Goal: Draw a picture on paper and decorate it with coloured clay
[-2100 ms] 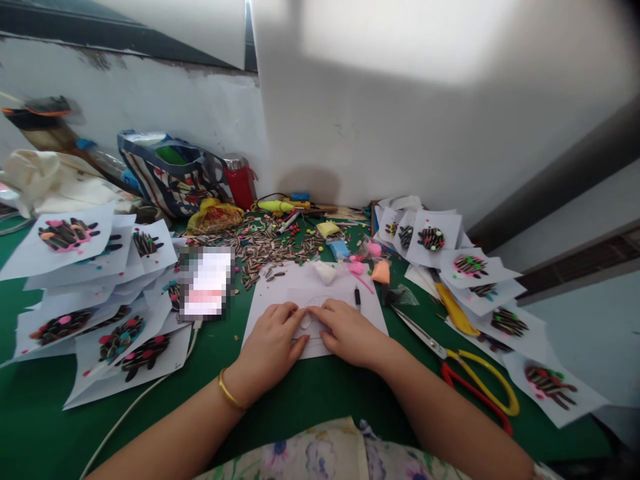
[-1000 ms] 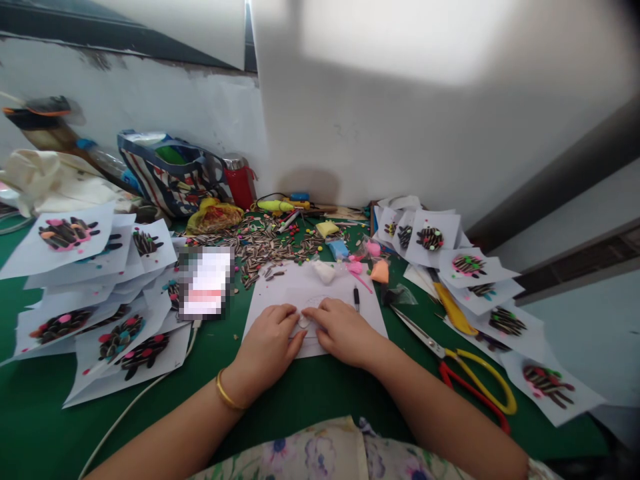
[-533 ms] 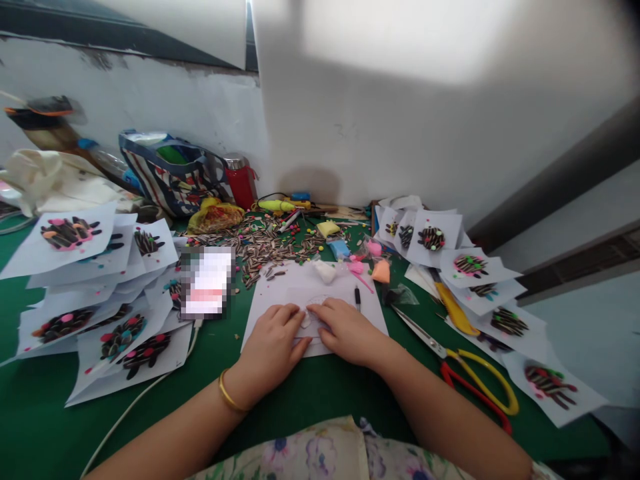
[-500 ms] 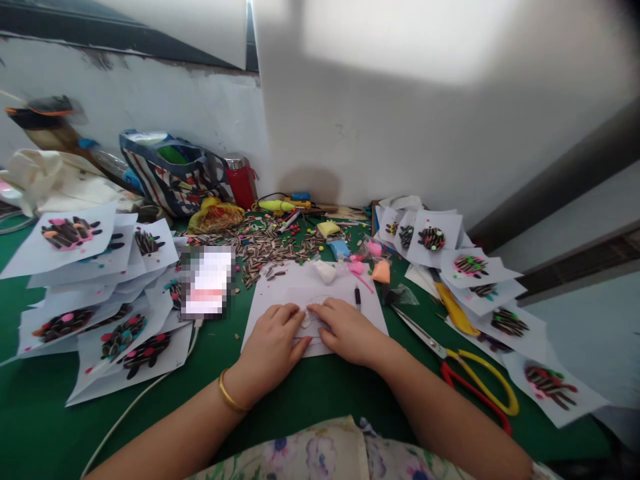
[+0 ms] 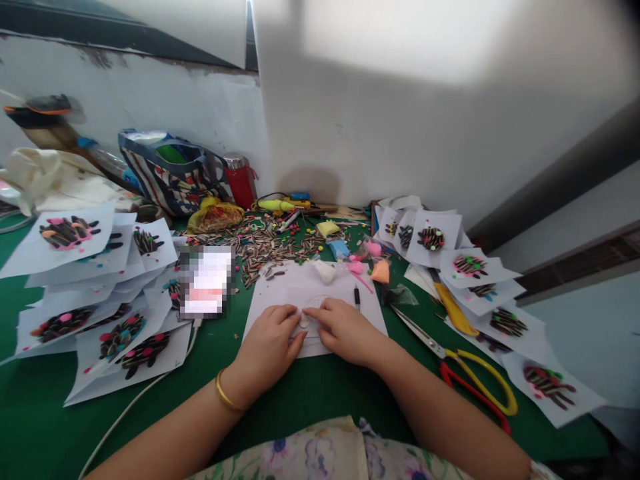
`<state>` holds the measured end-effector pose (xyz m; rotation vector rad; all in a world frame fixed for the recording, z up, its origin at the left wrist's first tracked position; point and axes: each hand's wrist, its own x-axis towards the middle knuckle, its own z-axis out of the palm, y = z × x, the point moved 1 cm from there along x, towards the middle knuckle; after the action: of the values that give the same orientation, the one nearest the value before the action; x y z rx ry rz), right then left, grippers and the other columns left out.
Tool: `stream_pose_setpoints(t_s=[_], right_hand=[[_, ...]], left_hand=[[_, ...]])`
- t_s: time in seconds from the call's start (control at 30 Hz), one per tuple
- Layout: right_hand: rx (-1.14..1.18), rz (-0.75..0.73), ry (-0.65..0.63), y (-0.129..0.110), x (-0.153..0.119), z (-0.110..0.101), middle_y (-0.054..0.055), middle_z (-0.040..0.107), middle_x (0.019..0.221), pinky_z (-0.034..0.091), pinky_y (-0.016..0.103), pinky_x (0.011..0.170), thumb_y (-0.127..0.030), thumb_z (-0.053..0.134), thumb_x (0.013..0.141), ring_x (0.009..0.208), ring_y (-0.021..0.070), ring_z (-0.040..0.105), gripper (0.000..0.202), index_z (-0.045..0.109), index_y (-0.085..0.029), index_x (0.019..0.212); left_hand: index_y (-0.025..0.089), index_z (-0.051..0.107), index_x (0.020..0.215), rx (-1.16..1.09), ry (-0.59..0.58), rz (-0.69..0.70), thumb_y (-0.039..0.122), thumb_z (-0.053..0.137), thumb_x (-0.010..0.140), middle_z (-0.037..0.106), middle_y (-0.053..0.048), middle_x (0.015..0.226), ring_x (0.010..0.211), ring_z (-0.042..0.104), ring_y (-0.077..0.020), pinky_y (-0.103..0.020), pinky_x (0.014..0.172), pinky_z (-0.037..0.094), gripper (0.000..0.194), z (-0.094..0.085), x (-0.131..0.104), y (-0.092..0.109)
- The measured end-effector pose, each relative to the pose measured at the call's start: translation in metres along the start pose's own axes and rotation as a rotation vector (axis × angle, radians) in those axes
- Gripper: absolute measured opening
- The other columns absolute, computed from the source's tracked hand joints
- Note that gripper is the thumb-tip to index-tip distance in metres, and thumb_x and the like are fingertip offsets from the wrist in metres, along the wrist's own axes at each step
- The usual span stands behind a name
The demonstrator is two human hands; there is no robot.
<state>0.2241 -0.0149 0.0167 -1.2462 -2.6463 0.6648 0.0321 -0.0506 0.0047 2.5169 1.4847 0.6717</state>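
Observation:
A white sheet of paper [image 5: 273, 287] lies in front of me, with a smaller sheet on it that bears a faint dotted drawing [image 5: 314, 302]. Between my hands is a small white lump [image 5: 304, 321], apparently modelling clay, pressed against the paper. My right hand [image 5: 347, 331] has its index finger stretched out onto the lump, the thumb apart below. My left hand [image 5: 273, 340] rests on the sheet at the lump's left side, fingers laid down and thumb apart. A bag of white clay [image 5: 324, 271] and a black pen [image 5: 357, 299] lie on the large sheet.
Loose sunflower seeds [image 5: 265, 248] spread behind the paper, beside bagged blue clay [image 5: 339, 249] and orange clay [image 5: 381, 271]. Scissors [image 5: 450, 353] and a yellow cutter [image 5: 453, 303] lie right. Seed-decorated sheets pile up left [image 5: 115, 287] and right [image 5: 520, 320]. A phone [image 5: 207, 280] has a cable attached.
My right index finger has shifted slightly left and stretched out over the white lump. My left hand has barely moved.

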Motion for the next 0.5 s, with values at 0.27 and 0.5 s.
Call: stream_pose_setpoints(t_s=[0.27, 0.5], right_hand=[[0.041, -0.006, -0.004, 0.0040, -0.0005, -0.0007, 0.009, 0.057, 0.110, 0.038, 0.032, 0.093, -0.017, 0.051, 0.088, 0.103, 0.0211, 0.053, 0.051, 0.049, -0.024, 0.139], [0.038, -0.010, 0.008, 0.0042, -0.0010, -0.0005, 0.009, 0.058, 0.111, 0.038, 0.033, 0.095, -0.018, 0.050, 0.088, 0.105, 0.0214, 0.053, 0.052, 0.047, -0.022, 0.140]], left_hand=[[0.021, 0.061, 0.118, 0.021, -0.043, 0.022, 0.026, 0.059, 0.087, 0.059, -0.011, 0.121, 0.110, 0.056, -0.0277, -0.047, 0.098, 0.049, 0.032, -0.0018, -0.0054, 0.0023], [0.017, 0.057, 0.125, 0.019, -0.005, -0.015, 0.030, 0.058, 0.089, 0.057, -0.013, 0.128, 0.116, 0.054, -0.0278, -0.046, 0.102, 0.047, 0.039, 0.0021, -0.0095, -0.0017]])
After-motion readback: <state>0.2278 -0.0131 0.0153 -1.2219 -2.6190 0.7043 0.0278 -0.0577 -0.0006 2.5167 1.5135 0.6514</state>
